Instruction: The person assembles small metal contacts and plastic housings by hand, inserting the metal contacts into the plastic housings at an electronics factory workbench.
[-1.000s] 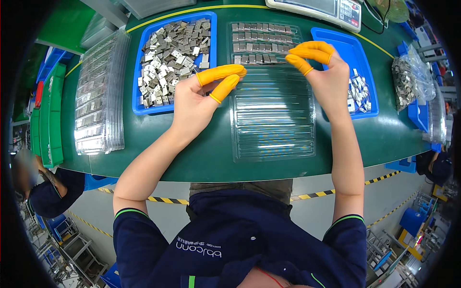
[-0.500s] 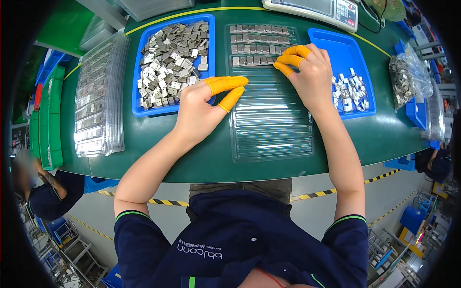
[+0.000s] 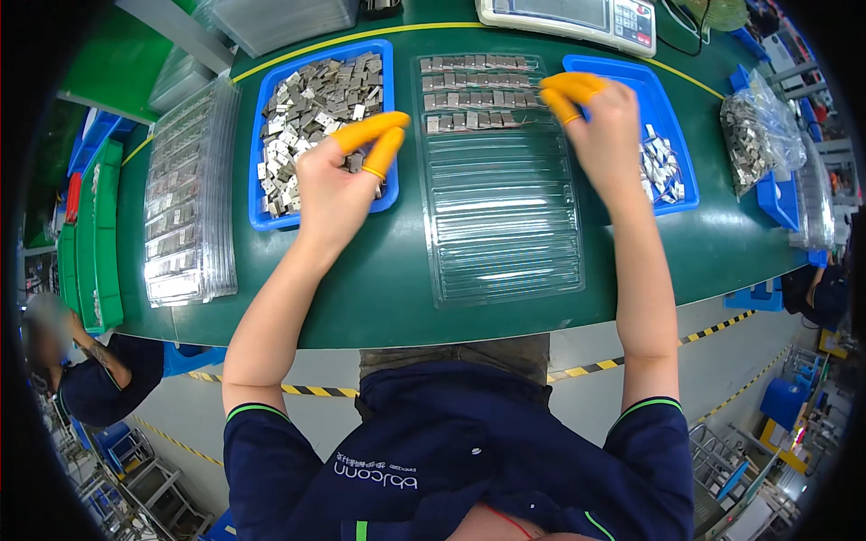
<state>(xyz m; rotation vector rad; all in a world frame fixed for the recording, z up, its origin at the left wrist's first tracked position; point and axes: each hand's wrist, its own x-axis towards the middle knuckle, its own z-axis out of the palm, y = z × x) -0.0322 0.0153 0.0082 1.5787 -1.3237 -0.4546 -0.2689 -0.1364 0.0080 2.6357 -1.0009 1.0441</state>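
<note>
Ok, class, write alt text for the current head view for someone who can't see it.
A person's left grip, in yellow finger covers, is by a blue bin of metal pieces; the right grip is near a clear tray holding four rows of parts.

Open strips run around the clear tray point(image 3: 505, 216), with bins and hands crowding its upper sides.
A broad band of green surface point(image 3: 388, 311) lies open along the near edge, between the forearms. The strip beside the left blue bin point(image 3: 389, 81) is narrow, and the left hand point(image 3: 338, 185) blocks part of it; the right hand point(image 3: 604, 126) covers the upper gap toward the right blue bin point(image 3: 651, 99). The scale point(image 3: 577, 20) limits the far side, stacked trays point(image 3: 189, 198) the left.
</note>
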